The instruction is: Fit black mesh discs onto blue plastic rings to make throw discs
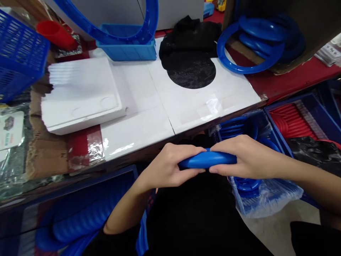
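Holding a blue ring edge-on close to the body, just below the front edge of the worktop, a person has both hands closed on it. The left hand wraps its grip around the ring's left end, thumb on top, while the right hand clamps the other end. On the paper-covered worktop lie a white foam block and a black mesh disc. More blue rings are stacked in a cardboard box at far right. A plastic bag holding blue parts sits just beneath the right hand.
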`<state>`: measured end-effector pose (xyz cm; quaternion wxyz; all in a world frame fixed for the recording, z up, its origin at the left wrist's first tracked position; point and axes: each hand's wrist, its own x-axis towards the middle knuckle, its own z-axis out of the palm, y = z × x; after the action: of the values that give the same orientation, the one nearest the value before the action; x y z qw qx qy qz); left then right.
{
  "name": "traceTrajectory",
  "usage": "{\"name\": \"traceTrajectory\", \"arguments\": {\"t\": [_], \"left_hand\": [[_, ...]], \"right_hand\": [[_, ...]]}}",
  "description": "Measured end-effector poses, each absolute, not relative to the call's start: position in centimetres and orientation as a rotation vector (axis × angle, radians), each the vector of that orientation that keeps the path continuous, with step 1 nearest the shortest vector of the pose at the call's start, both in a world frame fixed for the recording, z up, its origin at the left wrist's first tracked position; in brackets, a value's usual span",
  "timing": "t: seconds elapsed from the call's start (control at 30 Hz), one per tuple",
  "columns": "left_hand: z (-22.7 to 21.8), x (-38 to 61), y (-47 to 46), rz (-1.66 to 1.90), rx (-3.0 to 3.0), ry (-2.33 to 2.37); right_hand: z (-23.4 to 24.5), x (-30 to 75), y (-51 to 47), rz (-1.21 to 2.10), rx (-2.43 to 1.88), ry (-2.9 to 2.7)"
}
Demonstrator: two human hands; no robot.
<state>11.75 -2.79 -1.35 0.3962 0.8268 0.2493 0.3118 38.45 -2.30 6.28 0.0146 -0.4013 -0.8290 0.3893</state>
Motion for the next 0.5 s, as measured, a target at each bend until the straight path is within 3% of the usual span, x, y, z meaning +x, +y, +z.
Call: {"name": "traceTrajectory", "arguments": {"t": [0.33,0.5], "left_hand": [[-3.2,6.0,-0.1,1.002,2.013,0.474],[-2.3,6.9,-1.0,0.719,2.179,0.647]], "right_hand": [[6.4,42.8,-3.3,0.914,-1.246,-2.581],[5.0,43.0,-4.3,0.697,-1.224,-2.6]]}}
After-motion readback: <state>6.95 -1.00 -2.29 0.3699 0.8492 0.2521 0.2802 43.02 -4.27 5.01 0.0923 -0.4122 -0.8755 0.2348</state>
